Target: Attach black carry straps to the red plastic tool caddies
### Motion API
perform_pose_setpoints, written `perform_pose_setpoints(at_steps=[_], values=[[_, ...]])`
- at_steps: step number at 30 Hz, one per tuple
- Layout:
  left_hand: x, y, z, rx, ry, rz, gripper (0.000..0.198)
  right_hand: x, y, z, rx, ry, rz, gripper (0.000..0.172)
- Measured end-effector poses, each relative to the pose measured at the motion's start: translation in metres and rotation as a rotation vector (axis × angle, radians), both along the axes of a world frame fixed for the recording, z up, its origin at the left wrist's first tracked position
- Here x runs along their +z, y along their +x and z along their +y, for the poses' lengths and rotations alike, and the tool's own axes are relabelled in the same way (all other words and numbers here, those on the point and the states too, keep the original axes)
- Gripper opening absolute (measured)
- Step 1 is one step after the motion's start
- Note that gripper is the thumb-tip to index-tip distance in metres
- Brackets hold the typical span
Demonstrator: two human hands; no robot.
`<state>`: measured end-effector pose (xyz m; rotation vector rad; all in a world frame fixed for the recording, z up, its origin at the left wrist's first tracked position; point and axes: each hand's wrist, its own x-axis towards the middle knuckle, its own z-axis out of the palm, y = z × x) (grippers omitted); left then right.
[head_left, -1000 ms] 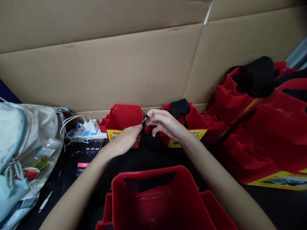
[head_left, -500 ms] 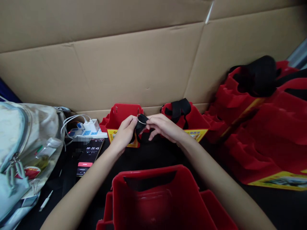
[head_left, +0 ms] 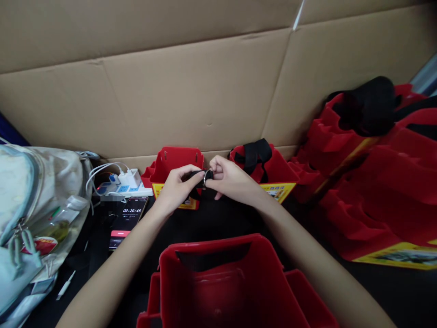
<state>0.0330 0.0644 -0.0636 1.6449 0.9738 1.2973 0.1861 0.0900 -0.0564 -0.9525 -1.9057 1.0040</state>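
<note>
The left hand [head_left: 176, 186] has its grip closed on a black strap [head_left: 195, 181]; the right hand [head_left: 234, 180] pinches a metal ring [head_left: 205, 179] at the strap, between both grips. Good handling probably means keeping the strap flat and the ring steady.

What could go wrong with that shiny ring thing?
Maybe a few things. The shiny ring is small and sits right at the fingertips of the right hand, so it might slip and drop. The left hand grips the black strap close to the ring, so a fingertip could get pinched. And the left arm passes right beside the phone, so it might bump it.
</note>
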Motion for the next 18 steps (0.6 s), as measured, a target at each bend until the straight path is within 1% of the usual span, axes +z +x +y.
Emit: perform_pose_setpoints(at_steps=[1,3,7,8,10,13,16,18], values=[[0.000,-0.001,0.000,0.002,0.008,0.018,0.016,0.000,0.000,0.000,-0.005,-0.012,0.041,0.025],[-0.001,-0.002,0.001,0.028,0.024,0.009,0.017,0.003,-0.001,-0.002,0.009,-0.067,0.108,0.024],[-0.004,-0.004,0.004,0.119,0.066,-0.097,0.016,0.012,0.001,-0.006,0.080,-0.170,0.172,0.009],[-0.004,-0.005,0.004,0.133,0.069,-0.117,0.015,0.014,0.002,-0.006,0.096,-0.180,0.179,0.009],[-0.004,-0.005,0.004,0.143,0.065,-0.140,0.015,0.015,0.003,-0.005,0.110,-0.190,0.192,0.014],[-0.004,-0.006,0.004,0.136,0.051,-0.159,0.016,0.013,0.003,-0.002,0.094,-0.202,0.215,0.018],[-0.004,-0.008,0.005,0.130,0.047,-0.150,0.016,0.010,0.002,0.000,0.077,-0.203,0.206,0.018],[-0.003,-0.009,0.005,0.121,0.030,-0.097,0.016,0.010,0.002,0.000,0.055,-0.166,0.167,0.016]])
